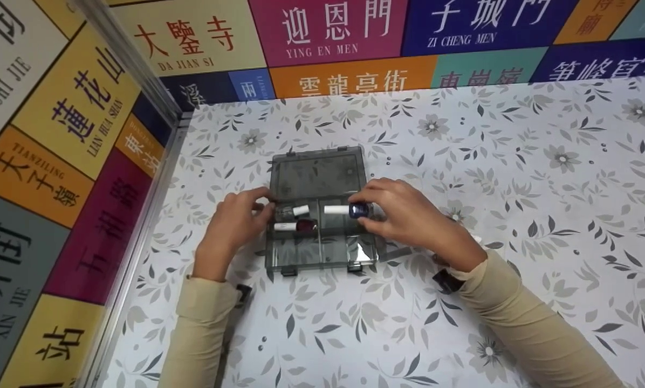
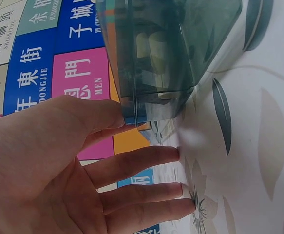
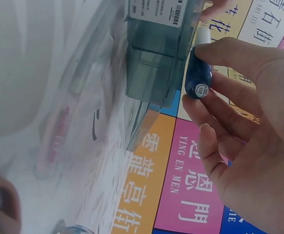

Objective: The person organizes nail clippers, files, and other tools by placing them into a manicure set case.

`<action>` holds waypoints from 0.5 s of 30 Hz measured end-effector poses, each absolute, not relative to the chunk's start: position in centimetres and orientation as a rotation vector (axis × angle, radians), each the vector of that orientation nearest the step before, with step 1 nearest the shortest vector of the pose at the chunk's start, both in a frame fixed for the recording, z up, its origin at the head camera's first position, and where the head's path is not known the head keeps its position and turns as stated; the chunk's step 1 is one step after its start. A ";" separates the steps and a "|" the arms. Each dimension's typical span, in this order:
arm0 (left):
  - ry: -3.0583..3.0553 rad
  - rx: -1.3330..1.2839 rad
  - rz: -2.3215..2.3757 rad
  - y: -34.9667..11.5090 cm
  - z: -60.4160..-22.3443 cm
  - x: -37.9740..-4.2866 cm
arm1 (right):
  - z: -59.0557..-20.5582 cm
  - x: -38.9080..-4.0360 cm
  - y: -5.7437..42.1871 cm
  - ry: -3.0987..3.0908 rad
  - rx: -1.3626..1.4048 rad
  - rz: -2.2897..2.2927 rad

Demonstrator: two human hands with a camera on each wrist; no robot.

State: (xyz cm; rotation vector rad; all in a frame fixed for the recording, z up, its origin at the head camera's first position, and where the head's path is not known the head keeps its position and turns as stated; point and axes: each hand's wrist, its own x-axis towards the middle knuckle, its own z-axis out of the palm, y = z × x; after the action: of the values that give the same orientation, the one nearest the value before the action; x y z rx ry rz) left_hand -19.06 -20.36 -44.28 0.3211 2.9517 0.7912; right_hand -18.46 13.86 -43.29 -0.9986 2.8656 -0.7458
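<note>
While multicoloured lettered wall panels (image 1: 328, 32) border the white, grey-flowered tabletop (image 1: 409, 334), a translucent grey plastic box (image 1: 318, 175) lies open; the left hand (image 1: 235, 222), fingers spread, touches its left edge, and the right hand (image 1: 406, 218) pinches a glossy blue, white-capped bottle (image 1: 356, 209) over its right side.

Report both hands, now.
Left hand: open, at the grey case's side.
Right hand: holding the dark blue bottle.
</note>
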 end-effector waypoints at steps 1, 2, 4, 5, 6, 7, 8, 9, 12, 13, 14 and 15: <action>2.951 0.318 0.788 -20.4 -44.3 -19.1 | -43.4 -18.4 13.8 2.872 -1.002 -0.745; 2.949 0.314 0.786 -20.4 -44.3 -19.1 | -43.5 -18.4 13.8 2.879 -1.006 -0.743; 2.946 0.305 0.782 -20.4 -44.2 -19.0 | -43.7 -18.4 13.7 2.892 -1.018 -0.744; 2.947 0.308 0.782 -20.4 -44.2 -19.0 | -43.8 -18.4 13.6 2.897 -1.026 -0.744; 2.946 0.312 0.785 -20.4 -44.2 -19.0 | -43.8 -18.3 13.5 2.898 -1.034 -0.747; 2.946 0.313 0.786 -20.4 -44.2 -19.0 | -43.9 -18.3 13.5 2.899 -1.041 -0.748; 2.945 0.314 0.788 -20.4 -44.3 -19.0 | -43.9 -18.3 13.4 2.898 -1.043 -0.747; 2.943 0.316 0.789 -20.5 -44.3 -19.0 | -44.0 -18.3 13.4 2.894 -1.044 -0.749; 2.941 0.315 0.787 -20.4 -44.3 -19.1 | -44.0 -18.2 13.3 2.882 -1.032 -0.747; 2.940 0.309 0.786 -20.4 -44.3 -19.1 | -44.0 -18.2 13.3 2.880 -1.024 -0.745; 2.940 0.308 0.786 -20.4 -44.3 -19.1 | -44.0 -18.2 13.3 2.877 -1.014 -0.746; 2.941 0.306 0.785 -20.4 -44.3 -19.1 | -43.9 -18.2 13.4 2.875 -1.008 -0.746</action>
State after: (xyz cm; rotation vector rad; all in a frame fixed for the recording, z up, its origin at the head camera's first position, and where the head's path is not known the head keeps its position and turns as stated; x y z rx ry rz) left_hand -19.14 -20.36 -44.32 0.3056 2.9408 0.7852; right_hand -18.21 13.38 -43.95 -1.0077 2.8751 -0.7457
